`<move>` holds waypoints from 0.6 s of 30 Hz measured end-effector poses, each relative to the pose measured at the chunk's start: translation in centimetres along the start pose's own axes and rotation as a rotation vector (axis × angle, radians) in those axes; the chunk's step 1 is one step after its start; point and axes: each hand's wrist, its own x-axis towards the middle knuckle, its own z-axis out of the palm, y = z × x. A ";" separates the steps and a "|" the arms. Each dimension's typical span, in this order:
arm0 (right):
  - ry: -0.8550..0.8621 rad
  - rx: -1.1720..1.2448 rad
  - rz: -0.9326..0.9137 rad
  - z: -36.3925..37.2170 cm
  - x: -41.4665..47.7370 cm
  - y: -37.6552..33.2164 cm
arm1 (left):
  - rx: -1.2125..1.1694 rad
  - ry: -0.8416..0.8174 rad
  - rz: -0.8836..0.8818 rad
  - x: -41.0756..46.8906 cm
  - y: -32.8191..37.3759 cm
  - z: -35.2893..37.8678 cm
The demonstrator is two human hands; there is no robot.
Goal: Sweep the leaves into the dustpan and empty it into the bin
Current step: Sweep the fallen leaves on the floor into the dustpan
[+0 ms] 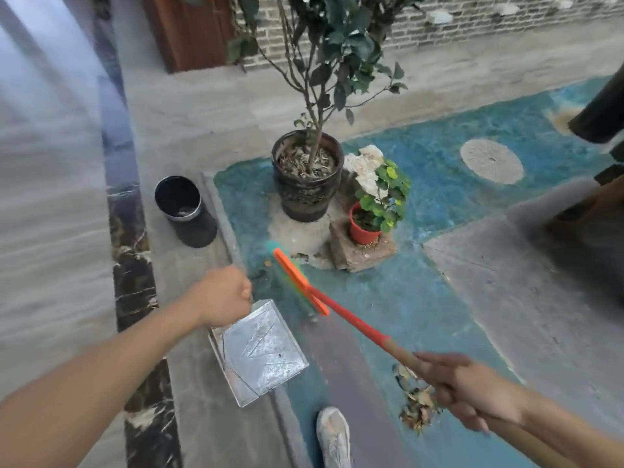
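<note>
My left hand is closed around the handle of a metal dustpan, which rests on the floor just below it with nothing visible in its tray. My right hand grips the wooden shaft of a broom. The broom's orange head and coloured bristles are blurred, out in front of the dustpan's mouth. A small heap of dry leaves lies on the blue floor beside my right hand. A few leaf bits lie near the broom head. A dark round bin stands beyond my left hand.
A large dark pot with a small tree and a red pot with a green plant on a stone slab stand beyond the broom. My shoe is at the bottom. A raised kerb runs between the tiles and blue floor. A round drain cover sits far right.
</note>
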 end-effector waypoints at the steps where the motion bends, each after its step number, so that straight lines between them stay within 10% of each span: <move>1: -0.023 -0.103 -0.034 1.5 2.2 -0.7 | -0.010 0.020 -0.056 -0.3 -1.5 -0.5; 18: 0.014 -1.326 -0.280 11.8 32.9 -13.9 | -0.251 0.304 -0.617 0.0 -13.1 -1.5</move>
